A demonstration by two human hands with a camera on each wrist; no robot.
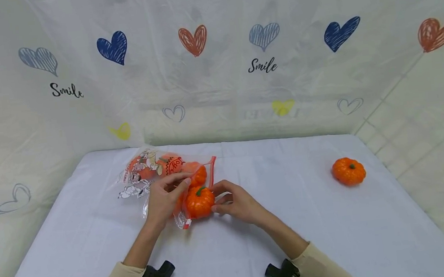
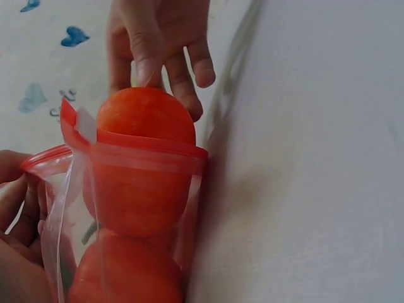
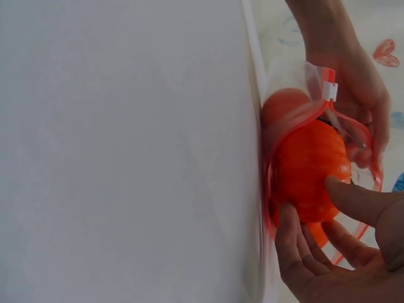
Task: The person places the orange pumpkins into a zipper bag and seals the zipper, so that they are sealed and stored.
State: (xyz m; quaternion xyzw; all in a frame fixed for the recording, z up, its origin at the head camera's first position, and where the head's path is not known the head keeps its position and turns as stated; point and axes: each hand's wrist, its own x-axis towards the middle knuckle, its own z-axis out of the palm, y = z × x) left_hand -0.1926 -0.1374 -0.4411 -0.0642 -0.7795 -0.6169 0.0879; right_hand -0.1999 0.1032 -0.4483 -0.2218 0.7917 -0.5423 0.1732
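Observation:
A clear zip bag [image 1: 134,177] with printed cartoon figures and a red zip edge lies on the table, several small orange pumpkins inside it. My left hand [image 1: 163,199] pinches the upper edge of its mouth. Sitting partly in that mouth is an orange pumpkin [image 1: 199,202] with a green stem. My right hand [image 1: 237,202] holds this pumpkin from the right, thumb and fingers bent around its side. The left wrist view shows the red zip edge [image 2: 145,146] around the pumpkin's middle. A white slider [image 3: 329,91] sits at one end of the zip.
Another orange pumpkin [image 1: 349,171] stands alone at the right of the white-covered table [image 1: 282,172]. Behind and beside the table hangs a pale sheet [image 1: 227,34] printed with hearts. Both wrists carry a black mount [image 1: 159,273] near the sleeve.

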